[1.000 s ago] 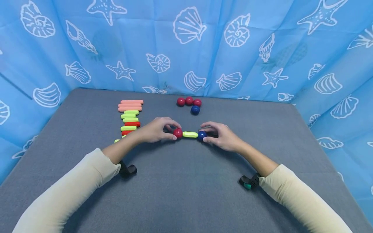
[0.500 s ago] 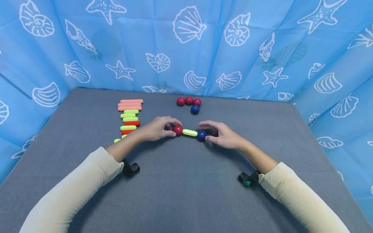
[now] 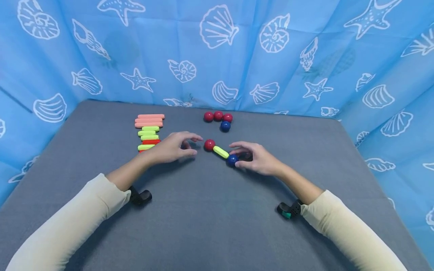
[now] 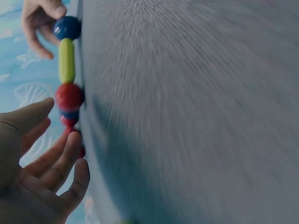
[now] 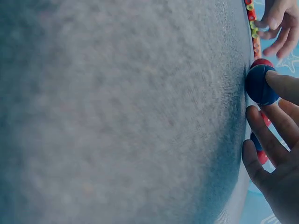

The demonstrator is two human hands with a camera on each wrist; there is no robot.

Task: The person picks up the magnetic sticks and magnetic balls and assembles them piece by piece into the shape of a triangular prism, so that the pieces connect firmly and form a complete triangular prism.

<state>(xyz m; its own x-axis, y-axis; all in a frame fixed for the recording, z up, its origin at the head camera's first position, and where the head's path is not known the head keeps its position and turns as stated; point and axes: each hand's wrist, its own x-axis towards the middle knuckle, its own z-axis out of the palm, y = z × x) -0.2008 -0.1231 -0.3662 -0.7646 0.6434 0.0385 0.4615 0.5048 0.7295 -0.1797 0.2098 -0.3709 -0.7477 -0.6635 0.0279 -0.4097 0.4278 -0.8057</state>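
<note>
A red ball (image 3: 209, 145), a yellow-green rod (image 3: 221, 152) and a blue ball (image 3: 232, 160) sit joined in a slanting row mid-table. My right hand (image 3: 259, 160) pinches the blue ball between thumb and fingers; in the right wrist view the thumb lies on the blue ball (image 5: 262, 85). To the left of the red ball, my left hand (image 3: 174, 147) is held apart from it, its fingers spread and nothing between them. The left wrist view shows the same gap between the left fingertips and the red ball (image 4: 70, 96).
Behind the row, several loose balls lie together, red ones (image 3: 218, 115) and one blue one (image 3: 225, 126). Toward the left, a column of rods holds salmon (image 3: 149, 120), yellow-green (image 3: 149, 133) and red ones, partly hidden by the left arm. A blue curtain (image 3: 190, 45) hangs behind the table.
My left hand has let go of the red ball and drawn back to the left. The row has turned, its red end now farther back. The right hand stays at the blue ball.
</note>
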